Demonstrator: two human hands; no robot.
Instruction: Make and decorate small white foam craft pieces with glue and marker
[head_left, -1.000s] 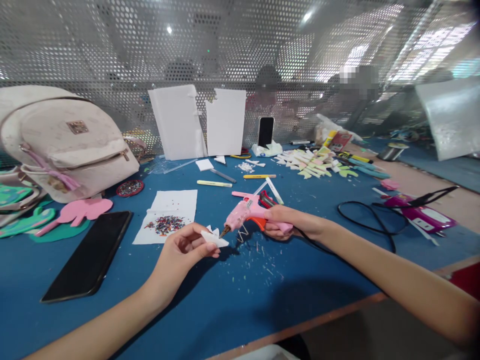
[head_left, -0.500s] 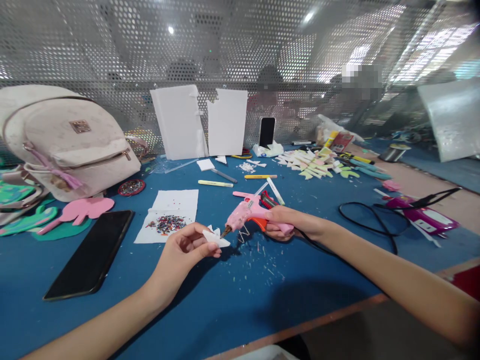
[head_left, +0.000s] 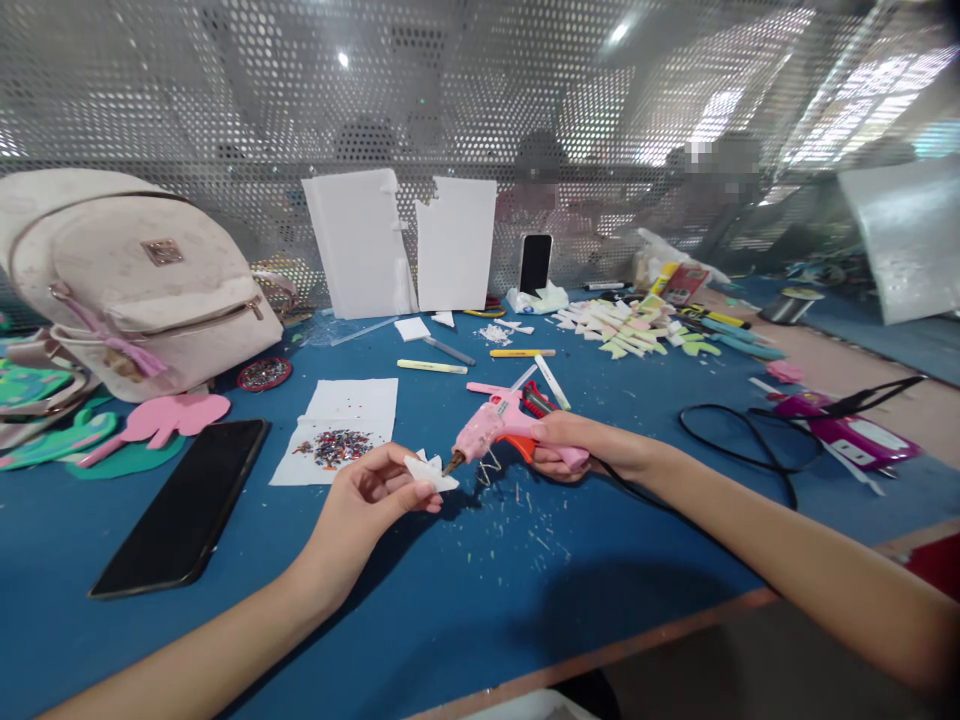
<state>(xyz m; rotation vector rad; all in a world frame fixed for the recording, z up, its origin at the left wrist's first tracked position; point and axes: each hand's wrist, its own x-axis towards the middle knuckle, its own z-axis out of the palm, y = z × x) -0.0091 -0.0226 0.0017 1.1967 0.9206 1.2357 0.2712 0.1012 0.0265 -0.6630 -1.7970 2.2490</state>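
Between the thumb and fingers of my left hand (head_left: 386, 490) is a small white cut-out piece (head_left: 433, 474) with pointed edges. My right hand (head_left: 566, 445) is wrapped round the handle of a pink hot glue gun (head_left: 484, 430) with an orange trigger. The gun's metal nozzle points down to the left, at the edge of the white piece; whether they touch I cannot tell. A clear glue stick (head_left: 523, 377) sticks out behind the gun. Left of my left hand lies a white paper (head_left: 364, 397) bearing a heap of colourful small beads (head_left: 334, 447).
A black phone (head_left: 184, 510) and a pink cut-out (head_left: 174, 418) lie at the left, before a pale backpack (head_left: 142, 275). Several markers (head_left: 523, 353) and a pile of pastel cut pieces (head_left: 622, 325) are farther back. A purple device (head_left: 844, 430) with a black cord lies right.
Both hands, the white piece and the glue gun hold almost the same position. The whole view has shifted very slightly.
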